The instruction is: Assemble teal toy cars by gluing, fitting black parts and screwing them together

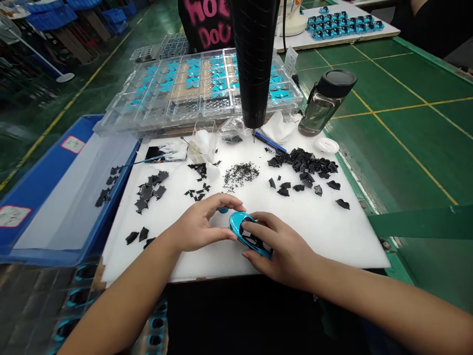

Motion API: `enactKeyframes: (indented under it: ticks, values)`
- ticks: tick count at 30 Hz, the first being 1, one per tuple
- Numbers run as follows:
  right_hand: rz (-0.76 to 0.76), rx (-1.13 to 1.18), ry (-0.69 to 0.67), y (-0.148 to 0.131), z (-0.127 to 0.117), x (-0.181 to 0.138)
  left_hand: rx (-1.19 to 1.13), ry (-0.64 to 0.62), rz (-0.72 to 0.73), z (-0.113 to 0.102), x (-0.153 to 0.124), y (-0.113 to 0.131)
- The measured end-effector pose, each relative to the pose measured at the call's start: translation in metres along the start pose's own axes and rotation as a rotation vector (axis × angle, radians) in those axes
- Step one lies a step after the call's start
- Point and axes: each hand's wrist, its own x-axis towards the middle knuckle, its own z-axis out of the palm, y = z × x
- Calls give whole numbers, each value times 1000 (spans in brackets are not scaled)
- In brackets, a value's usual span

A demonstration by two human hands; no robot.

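Observation:
A glossy blue toy car body [246, 231] lies on the white work board [332, 231] near its front edge. My left hand [201, 224] curls over the car's front end, fingertips pinching it. My right hand [281, 249] wraps the rear of the car from the right, with a finger pressed on its dark window opening. A black electric screwdriver [254, 59] hangs above the board, its tip pointing down behind a small heap of tiny black screws [241, 173].
Piles of black plastic parts [306, 165] lie right and left [150, 190] on the board. Clear trays with blue parts [192, 86] stand behind. A water bottle [325, 101] stands at the right, a blue bin [44, 197] at the left. Finished blue cars [342, 24] sit far back.

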Motion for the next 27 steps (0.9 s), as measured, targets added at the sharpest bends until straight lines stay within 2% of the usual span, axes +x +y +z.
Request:
enactKeyframes:
  ticks: [17, 23, 27]
  values:
    - [12, 59, 18, 0, 3, 0, -62, 22, -40, 3, 2, 5]
    - [141, 146, 58, -2, 6, 0, -66, 40, -102, 10, 7, 12]
    - [306, 257, 26, -4, 0, 2, -36, 32, -183, 11, 7, 21]
